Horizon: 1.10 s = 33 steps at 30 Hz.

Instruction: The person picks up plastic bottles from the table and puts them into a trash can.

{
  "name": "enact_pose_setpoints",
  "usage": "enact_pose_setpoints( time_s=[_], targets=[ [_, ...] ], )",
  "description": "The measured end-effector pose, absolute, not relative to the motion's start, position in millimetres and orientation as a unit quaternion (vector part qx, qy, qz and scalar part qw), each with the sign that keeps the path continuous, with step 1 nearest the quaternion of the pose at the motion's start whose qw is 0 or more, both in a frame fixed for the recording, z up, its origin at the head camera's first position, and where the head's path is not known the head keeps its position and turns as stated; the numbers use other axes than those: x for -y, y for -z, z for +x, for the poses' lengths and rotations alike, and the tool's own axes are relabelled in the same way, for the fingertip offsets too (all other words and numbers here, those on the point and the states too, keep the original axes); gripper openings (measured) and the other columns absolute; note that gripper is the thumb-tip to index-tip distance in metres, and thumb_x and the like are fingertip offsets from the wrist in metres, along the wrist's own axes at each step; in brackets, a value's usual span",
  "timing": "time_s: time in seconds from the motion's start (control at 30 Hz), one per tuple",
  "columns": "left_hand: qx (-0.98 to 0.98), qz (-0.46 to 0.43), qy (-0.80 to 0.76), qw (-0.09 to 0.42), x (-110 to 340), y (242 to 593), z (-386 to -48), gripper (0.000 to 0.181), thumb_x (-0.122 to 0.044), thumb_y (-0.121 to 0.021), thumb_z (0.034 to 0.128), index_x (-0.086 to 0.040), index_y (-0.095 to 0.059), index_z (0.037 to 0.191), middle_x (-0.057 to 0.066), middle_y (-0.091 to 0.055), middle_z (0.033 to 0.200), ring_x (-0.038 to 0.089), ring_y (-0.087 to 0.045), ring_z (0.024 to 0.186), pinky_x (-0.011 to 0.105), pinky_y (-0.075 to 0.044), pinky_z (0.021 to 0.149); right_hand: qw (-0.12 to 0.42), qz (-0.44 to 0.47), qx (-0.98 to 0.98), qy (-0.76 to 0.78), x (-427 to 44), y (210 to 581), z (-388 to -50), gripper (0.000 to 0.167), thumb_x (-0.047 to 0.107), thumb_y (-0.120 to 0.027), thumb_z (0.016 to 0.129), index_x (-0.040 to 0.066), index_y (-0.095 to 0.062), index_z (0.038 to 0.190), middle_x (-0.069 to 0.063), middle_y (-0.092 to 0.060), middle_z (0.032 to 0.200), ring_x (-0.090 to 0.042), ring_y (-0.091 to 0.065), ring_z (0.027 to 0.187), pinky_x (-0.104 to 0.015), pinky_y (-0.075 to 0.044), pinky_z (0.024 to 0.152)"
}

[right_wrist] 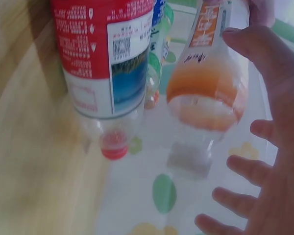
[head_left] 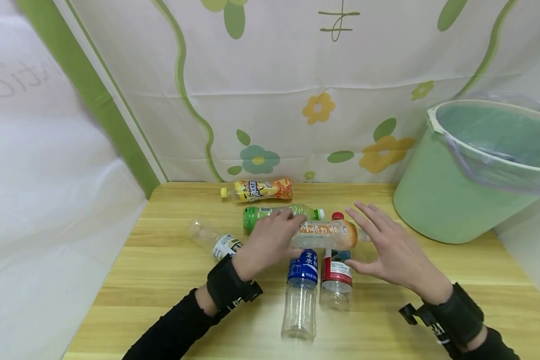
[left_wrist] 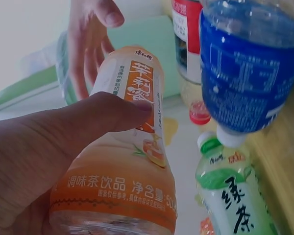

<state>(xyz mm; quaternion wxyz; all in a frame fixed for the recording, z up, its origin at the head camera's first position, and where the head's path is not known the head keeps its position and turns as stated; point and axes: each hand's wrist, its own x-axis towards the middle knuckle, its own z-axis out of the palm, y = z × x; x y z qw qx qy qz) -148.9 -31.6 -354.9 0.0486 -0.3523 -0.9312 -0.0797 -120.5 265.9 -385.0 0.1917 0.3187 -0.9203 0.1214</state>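
Observation:
An orange-labelled bottle (head_left: 326,235) lies sideways above the others, gripped at its base end by my left hand (head_left: 270,240). In the left wrist view the thumb of my left hand (left_wrist: 63,132) presses across the label of the orange bottle (left_wrist: 120,191). My right hand (head_left: 389,250) is beside the bottle's neck end with fingers spread. The right wrist view shows the right hand (right_wrist: 269,161) with its fingers extended near the orange bottle (right_wrist: 206,93). Below are a blue-labelled bottle (head_left: 301,300) and a red-labelled bottle (head_left: 336,285).
A green-labelled bottle (head_left: 256,215) lies behind the left hand, with a yellow-capped bottle (head_left: 263,190) farther back. A white-labelled clear bottle (head_left: 207,234) lies to the left. At the right stands a green bin (head_left: 459,185) with a clear liner. A patterned curtain (head_left: 270,75) hangs behind.

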Motion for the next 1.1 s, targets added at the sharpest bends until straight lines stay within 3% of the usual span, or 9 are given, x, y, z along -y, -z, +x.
enact_pose_setpoints(
  time_s=[0.3, 0.53, 0.73, 0.97, 1.1],
  targets=[
    [0.927, -0.365, 0.074, 0.049, 21, 365, -142, 0.071, -0.045, -0.086, 0.0803, -0.015, -0.059, 0.139, 0.009, -0.063, 0.124, 0.025, -0.062, 0.1, 0.034, -0.057, 0.072, 0.169, 0.351, 0.913, -0.123, -250, 389, -118, 0.104, 0.059, -0.081, 0.076, 0.018, -0.035, 0.16, -0.012, -0.035, 0.16, -0.043, -0.037, 0.141, -0.066, -0.042, 0.099],
    [0.918, -0.384, 0.083, 0.052, 13, 366, -137, 0.074, -0.046, -0.086, 0.0802, -0.015, -0.058, 0.141, 0.008, -0.061, 0.127, 0.025, -0.062, 0.105, 0.034, -0.057, 0.08, 0.171, 0.364, 0.906, -0.13, -245, 394, -117, 0.095, 0.034, -0.09, 0.069, 0.012, -0.048, 0.152, -0.015, -0.053, 0.143, -0.034, -0.058, 0.119, -0.058, -0.051, 0.089],
    [0.913, -0.39, 0.095, 0.069, 9, 366, -134, 0.071, -0.045, -0.087, 0.0795, -0.015, -0.06, 0.137, 0.007, -0.062, 0.119, 0.023, -0.062, 0.103, 0.033, -0.057, 0.081, 0.174, 0.363, 0.904, -0.141, -245, 396, -115, 0.09, 0.021, -0.094, 0.065, 0.008, -0.054, 0.144, -0.01, -0.063, 0.123, -0.028, -0.063, 0.102, -0.048, -0.056, 0.077],
    [0.911, -0.395, 0.092, 0.081, 10, 369, -132, 0.07, -0.049, -0.086, 0.08, -0.016, -0.059, 0.136, 0.004, -0.06, 0.116, 0.02, -0.06, 0.098, 0.026, -0.054, 0.071, 0.162, 0.369, 0.902, -0.154, -244, 395, -114, 0.09, 0.018, -0.094, 0.064, 0.004, -0.054, 0.144, -0.01, -0.063, 0.12, -0.028, -0.062, 0.105, -0.05, -0.055, 0.083],
    [0.907, -0.403, 0.1, 0.074, 15, 370, -132, 0.075, -0.049, -0.084, 0.0815, -0.017, -0.055, 0.142, 0.004, -0.058, 0.121, 0.021, -0.06, 0.102, 0.028, -0.054, 0.076, 0.16, 0.37, 0.902, -0.154, -245, 396, -114, 0.089, 0.017, -0.094, 0.064, 0.003, -0.054, 0.143, -0.011, -0.063, 0.121, -0.029, -0.062, 0.105, -0.052, -0.055, 0.083]
  ],
)
